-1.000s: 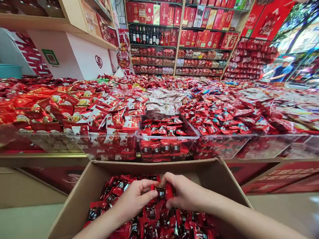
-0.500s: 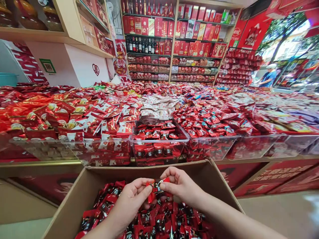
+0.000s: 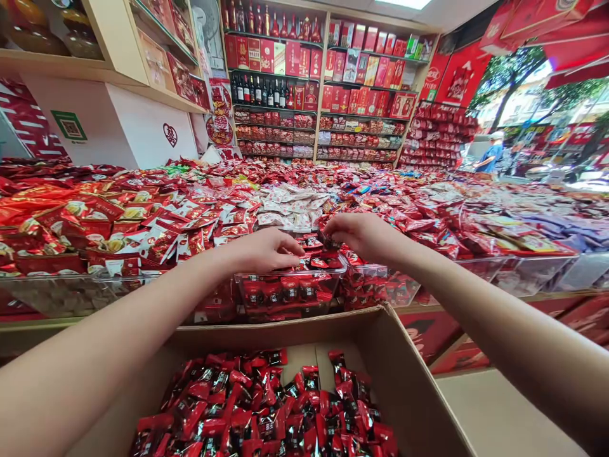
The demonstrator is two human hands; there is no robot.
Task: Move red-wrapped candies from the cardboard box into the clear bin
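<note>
Both my arms reach over a cardboard box to a clear plastic bin (image 3: 290,274) of red-and-black wrapped candies. My left hand (image 3: 269,251) lies over the bin's left side, fingers stretched and nothing seen in them. At the bin's right back corner is my right hand (image 3: 356,233), its fingers curled down on a wrapped candy (image 3: 332,242); the fingers partly cover it. Below, the cardboard box (image 3: 404,374) holds many loose wrapped candies (image 3: 266,406) of the same red and black look, and its bare bottom shows near the far side.
White packets (image 3: 292,206) lie right behind the bin. Red and white packets (image 3: 157,238) fill the bins at left, and more red packets (image 3: 432,222) those at right. Shelves (image 3: 316,76) with bottles and gift boxes stand behind. A person in blue (image 3: 492,155) is outside at right.
Both hands have moved forward from above the cardboard box to the plastic bin. They were together on one wrapped candy; now they are apart. The view has tilted and shifted slightly.
</note>
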